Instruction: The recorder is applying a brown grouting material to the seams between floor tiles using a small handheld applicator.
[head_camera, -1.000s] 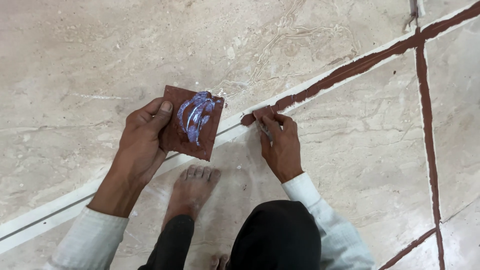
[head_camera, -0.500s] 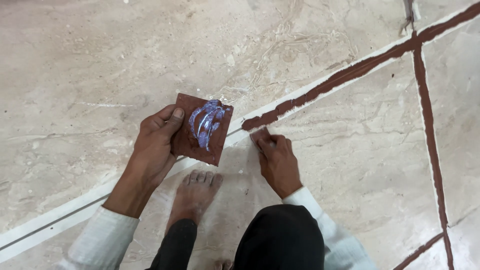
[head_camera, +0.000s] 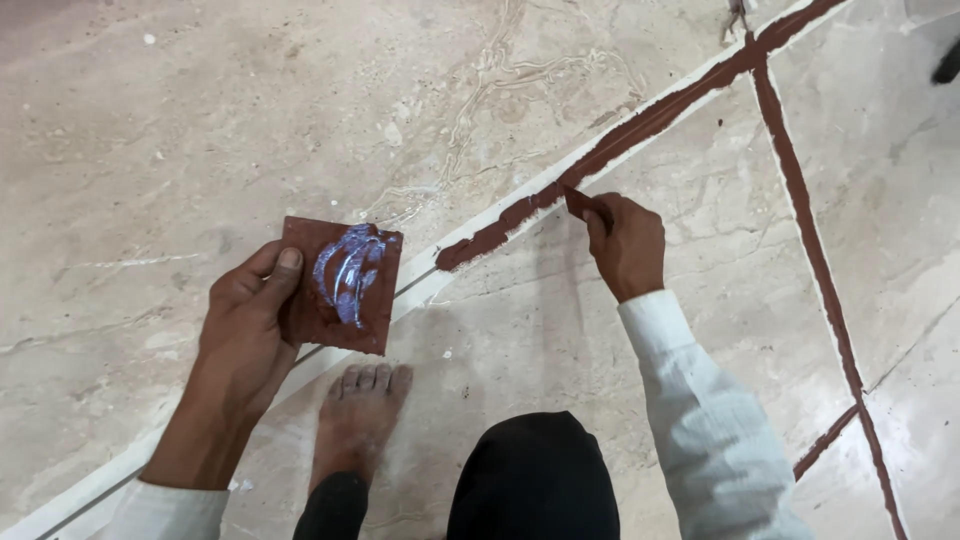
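The right hand (head_camera: 628, 243) is moving up along the floor joint now, further from the body than half a second ago, its grip clamped on a small brown scraper (head_camera: 582, 203) that is pressing reddish-brown filler (head_camera: 520, 214) into the groove. The packed stretch is ending just below the blade, so the pale, unfilled joint (head_camera: 420, 285) toward the bare foot (head_camera: 358, 420) is looking like what is left. The left hand (head_camera: 245, 325) is holding a small square tile (head_camera: 340, 285) smeared with bluish paste, thumb closed on its edge, sitting just beside the joint. A crossing filled seam (head_camera: 800, 220) is running off to the right across the marble floor (head_camera: 200, 130); nothing is blocking the groove.
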